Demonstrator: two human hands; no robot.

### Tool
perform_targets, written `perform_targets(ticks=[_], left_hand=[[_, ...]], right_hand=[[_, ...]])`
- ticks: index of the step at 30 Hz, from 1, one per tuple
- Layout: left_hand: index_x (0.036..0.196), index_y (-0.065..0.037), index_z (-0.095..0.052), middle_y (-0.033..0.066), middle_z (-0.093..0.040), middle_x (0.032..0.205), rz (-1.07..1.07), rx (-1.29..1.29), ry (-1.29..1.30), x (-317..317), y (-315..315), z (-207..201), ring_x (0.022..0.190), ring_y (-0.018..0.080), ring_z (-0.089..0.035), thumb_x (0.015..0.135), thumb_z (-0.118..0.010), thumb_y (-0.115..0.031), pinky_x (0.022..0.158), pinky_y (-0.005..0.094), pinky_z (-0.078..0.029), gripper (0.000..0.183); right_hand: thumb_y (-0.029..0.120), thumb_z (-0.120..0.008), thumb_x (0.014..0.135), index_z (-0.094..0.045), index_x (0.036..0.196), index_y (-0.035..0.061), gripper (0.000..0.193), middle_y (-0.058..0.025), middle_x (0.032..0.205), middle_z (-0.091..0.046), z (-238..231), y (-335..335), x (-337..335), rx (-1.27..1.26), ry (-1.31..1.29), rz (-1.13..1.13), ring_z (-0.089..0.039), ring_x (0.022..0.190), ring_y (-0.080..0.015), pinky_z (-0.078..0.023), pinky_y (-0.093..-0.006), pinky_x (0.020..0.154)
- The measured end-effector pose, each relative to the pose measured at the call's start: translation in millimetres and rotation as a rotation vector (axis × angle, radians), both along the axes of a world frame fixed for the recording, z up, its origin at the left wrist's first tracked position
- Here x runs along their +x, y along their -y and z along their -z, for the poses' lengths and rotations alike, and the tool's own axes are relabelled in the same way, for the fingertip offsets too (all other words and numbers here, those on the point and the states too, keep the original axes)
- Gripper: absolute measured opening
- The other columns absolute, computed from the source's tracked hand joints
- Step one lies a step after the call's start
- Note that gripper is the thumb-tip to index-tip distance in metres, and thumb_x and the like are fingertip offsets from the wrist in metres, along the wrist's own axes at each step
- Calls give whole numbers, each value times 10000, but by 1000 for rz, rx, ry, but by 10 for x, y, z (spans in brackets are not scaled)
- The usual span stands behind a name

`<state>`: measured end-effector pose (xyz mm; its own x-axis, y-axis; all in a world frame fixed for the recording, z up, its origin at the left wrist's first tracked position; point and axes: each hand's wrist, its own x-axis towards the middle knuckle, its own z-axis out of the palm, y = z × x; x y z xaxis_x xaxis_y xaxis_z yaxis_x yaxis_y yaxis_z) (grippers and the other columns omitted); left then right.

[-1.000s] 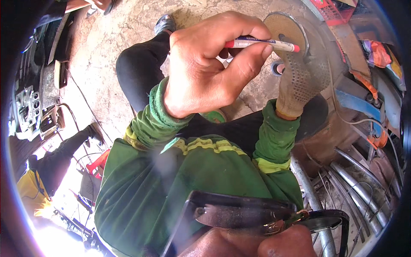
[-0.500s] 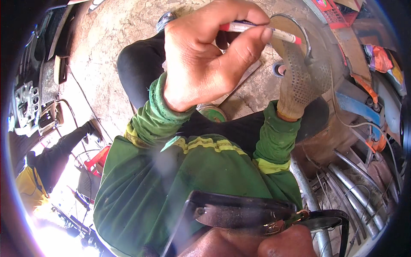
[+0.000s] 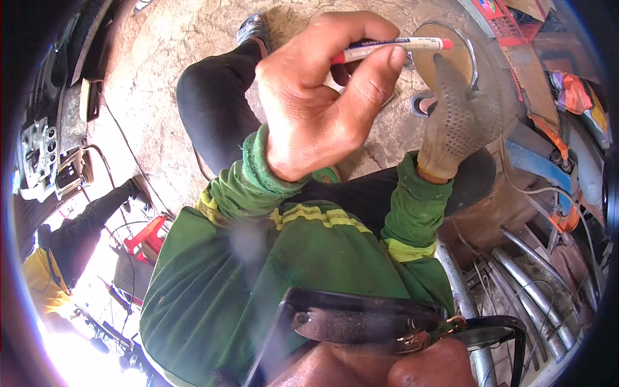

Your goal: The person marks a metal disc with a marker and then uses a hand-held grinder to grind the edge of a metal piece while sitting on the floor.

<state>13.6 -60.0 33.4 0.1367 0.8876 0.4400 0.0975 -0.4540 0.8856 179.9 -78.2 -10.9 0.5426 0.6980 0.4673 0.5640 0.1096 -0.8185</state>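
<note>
Holding a white marker pen (image 3: 393, 46) with red tip, the left hand (image 3: 316, 103) is bare and pinches it btw thumb and fingers, tip pointing right toward the round metal disc (image 3: 445, 55). Compared w/ a second ago the hand is higher and farther in the scene, and the pen tip now sits just at the disc's upper edge — so I judge the marking on the disc is about to begin or is under way. The right hand (image 3: 461, 119), in a dotted knit glove, grasps the disc from below, one finger pressed on its face, keeping it upright. Both sleeves are green. Near right lie metal pipes (image 3: 535, 277); far left another person (image 3: 71, 238) stands on the concrete floor (image 3: 161, 58).
</note>
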Motion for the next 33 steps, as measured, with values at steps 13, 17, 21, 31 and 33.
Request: perform_targets(ticks=[13, 17, 21, 31, 33], left_hand=[[1087, 45, -682, 10, -667, 841, -21, -24, 30, 103, 46, 55, 708, 27, -561, 923, -724, -10, 626, 171, -436, 178], [1066, 41, -681, 23, -672, 853, 11, -13, -59, 91, 98, 10, 719, 40, -577, 912, -740, -30, 639, 185, -451, 180], [1046, 38, -684, 56, -692, 866, 89, 80, -64, 96, 114, 17, 741, 81, -613, 898, -741, -27, 668, 213, -479, 172], [1020, 31, -686, 107, -717, 882, 194, 132, -91, 44, 158, 35, 759, 159, -670, 859, -754, -26, 694, 272, -504, 183], [1023, 32, -684, 96, -714, 876, 195, 71, -75, 46, 175, -2, 756, 138, -655, 872, -749, -24, 693, 261, -500, 173]], right_hand=[[273, -807, 836, -745, 1008, 12, 319, -142, 890, -741, 126, -12, 75, -14, 123, 25, -717, 770, -274, -552, -378, 687], [275, -800, 847, -740, 1039, 11, 332, -134, 901, -740, 83, -8, 46, 72, 51, -53, -713, 787, -271, -548, -370, 705], [269, -793, 859, -734, 1073, 5, 345, -131, 921, -743, 217, -4, 80, 133, -11, -65, -716, 807, -265, -550, -369, 715], [317, -763, 899, -728, 1110, 16, 369, -135, 962, -751, 230, -5, 142, 72, 249, 11, -733, 855, -273, -560, -374, 735], [320, -756, 902, -729, 1112, 21, 366, -136, 983, -751, 531, 72, 186, 108, 219, 91, -733, 873, -280, -563, -381, 745]])
